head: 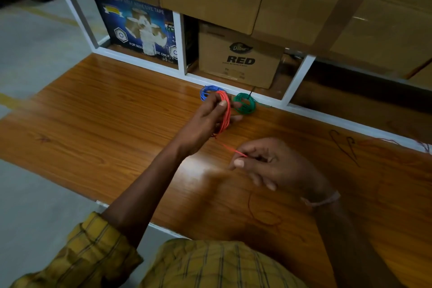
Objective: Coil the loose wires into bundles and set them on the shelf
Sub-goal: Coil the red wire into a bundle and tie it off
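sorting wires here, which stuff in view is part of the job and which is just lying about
Job: red coil in left hand, its tail in right hand, blue coil, green coil, dark loose wire.

Lying about: Dabur RED box, tape carton.

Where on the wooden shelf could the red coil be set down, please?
Bare wood lies left of the blue coil, out to the shelf's left edge. It is crowded around the green coil, and dark loose wires lie on the right.

Blue adhesive tape box [140, 30], Dabur Red carton [238, 58], large cardboard boxes [327, 7] above
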